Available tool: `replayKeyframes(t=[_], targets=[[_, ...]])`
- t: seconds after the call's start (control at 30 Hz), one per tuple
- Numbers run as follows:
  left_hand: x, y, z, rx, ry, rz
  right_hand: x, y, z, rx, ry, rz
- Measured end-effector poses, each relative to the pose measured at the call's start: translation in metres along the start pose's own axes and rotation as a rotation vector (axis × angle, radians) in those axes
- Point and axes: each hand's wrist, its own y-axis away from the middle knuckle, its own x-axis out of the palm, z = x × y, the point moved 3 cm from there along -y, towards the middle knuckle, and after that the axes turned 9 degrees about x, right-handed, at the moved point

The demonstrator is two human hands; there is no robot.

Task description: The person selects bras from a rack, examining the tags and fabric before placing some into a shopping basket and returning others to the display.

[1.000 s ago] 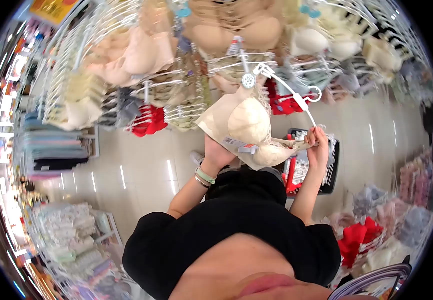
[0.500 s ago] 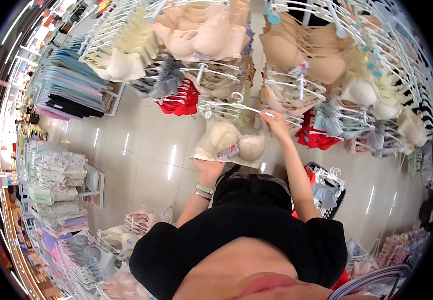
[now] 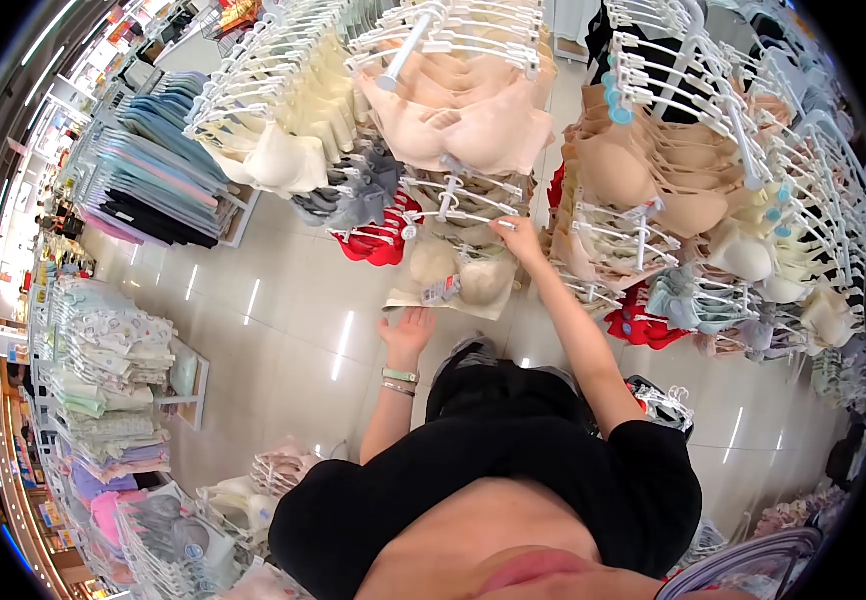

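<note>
A cream bra with a paper tag hangs from a white hanger at the front of the middle rack. My right hand pinches the right end of that hanger. Just below the bra's lower left edge, my left hand is open, palm up with fingers stretched out and their tips right at the hem. Behind the hanger, more beige bras hang in a row on the rack arm. Red bras are close by on the left.
Peach bras hang on an arm above, tan bras to the right. A basket with hangers is by my right side. Folded-looking blue garments and a rack of light clothes line the left. Tiled floor lies between.
The cream bra on its hanger has gone forward to the rack arm, with my right hand still gripping the hanger's end. My left hand has come out from under the bra's edge.
</note>
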Motion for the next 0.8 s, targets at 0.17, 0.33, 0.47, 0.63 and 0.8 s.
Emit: replayKeyframes(t=[0.17,0.33,0.47,0.63,0.8], targets=[[0.029,-0.005,-0.007,-0.011,-0.183,-0.01,0.012,-0.02,-0.023,0.098,-0.055,0.017],[0.042,-0.029,-0.007,-0.223,-0.259,0.015,0.015,-0.029,-0.034,0.179,-0.124,0.095],[0.105,-0.016,-0.016,0.028,-0.421,0.182,0.012,-0.024,-0.035,0.15,-0.13,0.031],[0.249,0.113,-0.054,1.007,-0.729,1.006,-0.015,0.011,-0.08,-0.09,0.172,-0.435],[0.298,0.244,-0.049,1.861,0.359,1.25,-0.043,0.131,-0.182,0.432,0.35,-0.651]])
